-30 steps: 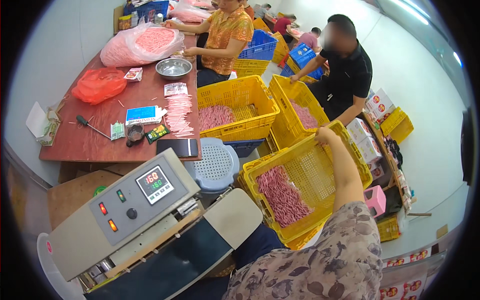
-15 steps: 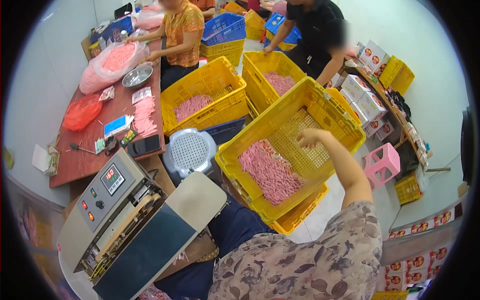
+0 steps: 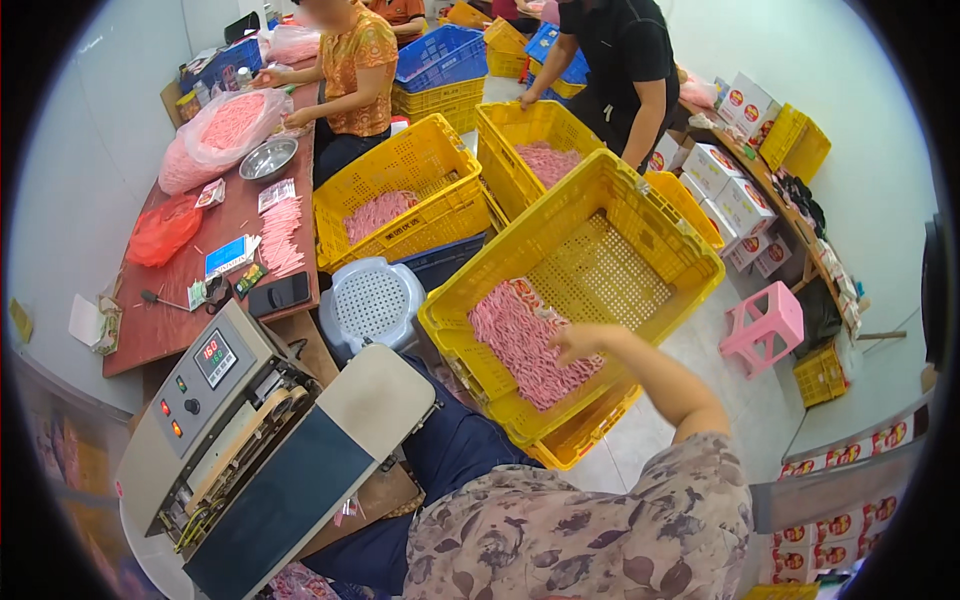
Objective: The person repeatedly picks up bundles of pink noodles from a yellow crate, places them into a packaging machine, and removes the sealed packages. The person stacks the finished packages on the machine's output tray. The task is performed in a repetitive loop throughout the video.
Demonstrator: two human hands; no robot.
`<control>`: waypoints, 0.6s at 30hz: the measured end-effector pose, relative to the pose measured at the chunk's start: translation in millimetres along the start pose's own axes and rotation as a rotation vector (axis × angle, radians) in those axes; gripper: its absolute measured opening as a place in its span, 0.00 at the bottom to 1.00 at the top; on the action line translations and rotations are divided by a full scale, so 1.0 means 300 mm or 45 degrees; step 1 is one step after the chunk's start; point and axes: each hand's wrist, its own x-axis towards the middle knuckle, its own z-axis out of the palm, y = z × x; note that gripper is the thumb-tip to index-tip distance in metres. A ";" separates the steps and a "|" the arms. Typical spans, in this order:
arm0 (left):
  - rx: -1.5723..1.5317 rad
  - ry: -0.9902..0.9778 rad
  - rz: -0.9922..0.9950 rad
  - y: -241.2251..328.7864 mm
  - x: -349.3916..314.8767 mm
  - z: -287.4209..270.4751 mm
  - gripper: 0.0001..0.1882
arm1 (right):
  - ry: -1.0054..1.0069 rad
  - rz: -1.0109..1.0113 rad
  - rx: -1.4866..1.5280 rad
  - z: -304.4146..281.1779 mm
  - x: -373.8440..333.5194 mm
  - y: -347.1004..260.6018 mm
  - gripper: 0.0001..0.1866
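The right hand [image 3: 578, 342] has been lowered from the crate's far side onto the pink packets [image 3: 520, 340]; whether its grip is closed cannot be told. The arm is reached forward, elbow bent. The packets are heaped in the nearest yellow crate [image 3: 640, 200], beside the sealing machine [image 3: 260, 440].

A sealing machine [image 3: 250, 440], pink stool [image 3: 765, 325] and steel bowl [image 3: 268, 158] stand around.

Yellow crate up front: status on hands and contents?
Right hand open, reaching into yellow crate, over pink packets. Left hand not in view. Sealing machine sits to the left; nothing blocks the crate.
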 end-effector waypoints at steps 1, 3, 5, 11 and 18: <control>0.025 0.020 0.003 -0.029 0.005 -0.011 0.13 | -0.014 0.047 0.033 0.034 0.009 -0.019 0.31; 0.061 0.076 0.035 -0.069 0.006 -0.034 0.13 | -0.019 0.056 0.035 0.083 0.032 0.013 0.31; 0.193 -0.074 0.111 0.058 0.049 -0.069 0.12 | 0.022 0.087 0.024 0.112 0.031 0.058 0.30; -0.393 0.084 0.408 0.590 0.073 -0.280 0.07 | 0.245 0.147 0.078 0.032 0.032 0.053 0.28; -0.599 -0.009 0.404 0.678 -0.051 -0.279 0.08 | 0.174 0.022 -0.028 0.039 0.080 0.026 0.27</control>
